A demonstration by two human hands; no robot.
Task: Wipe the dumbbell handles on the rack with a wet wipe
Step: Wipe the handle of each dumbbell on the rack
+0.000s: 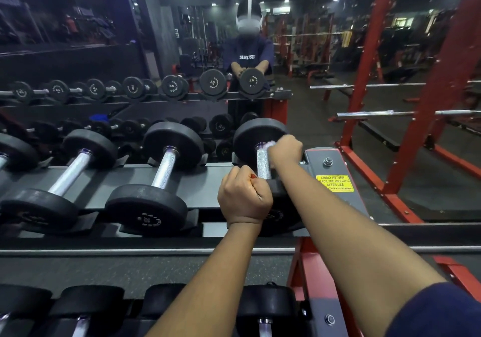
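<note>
A: Cam setup?
B: One head cam, wide-angle, worn by the person. It faces forward and tilts down over the rack (125, 180).
A: Range?
B: Close. Forearms enter from the bottom edge, with the left hand (244, 198) and right hand (285, 151) near frame centre.
A: Overlap?
B: Single view. The mirror (203, 37) straight ahead shows the same rack from behind, plus the wearer facing the lens. Frame edges bow.

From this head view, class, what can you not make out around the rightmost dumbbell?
Head view:
White wet wipe: mostly hidden in the right hand.
Rightmost dumbbell's near black plate: covered by the left hand and right forearm.
Left hand's grip: curled fingers hide it.
Yellow sticker, bottom line: blurred.
</note>
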